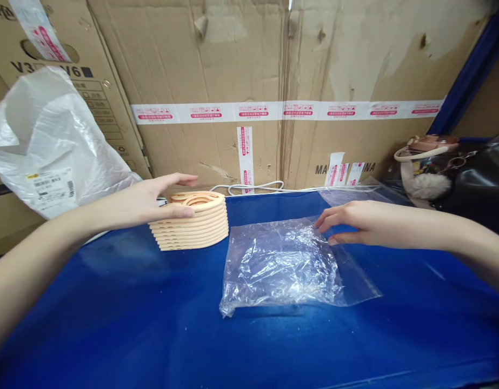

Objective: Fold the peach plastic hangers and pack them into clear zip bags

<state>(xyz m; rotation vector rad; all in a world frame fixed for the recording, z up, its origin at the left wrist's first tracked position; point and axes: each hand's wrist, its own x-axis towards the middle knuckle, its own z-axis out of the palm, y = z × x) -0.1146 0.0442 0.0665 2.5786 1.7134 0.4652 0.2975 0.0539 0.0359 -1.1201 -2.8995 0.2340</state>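
Observation:
My left hand is at the left end of a neat stack of flat, cream-coloured curved pieces, thumb along its near upper side and fingers stretched above the top. The pieces lie one on another, with cut-out openings showing in the top one; what they are I cannot tell. Over the right edge of a clear plastic bag is my right hand, fingers apart and slightly bent, the tips at or just above the film. The bag lies flat and crinkled on the blue table.
Large cardboard boxes stand along the back. A white plastic bag with a label leans at the left. A white cord runs along the table's rear edge. At the right are a black bag and a fluffy pompom.

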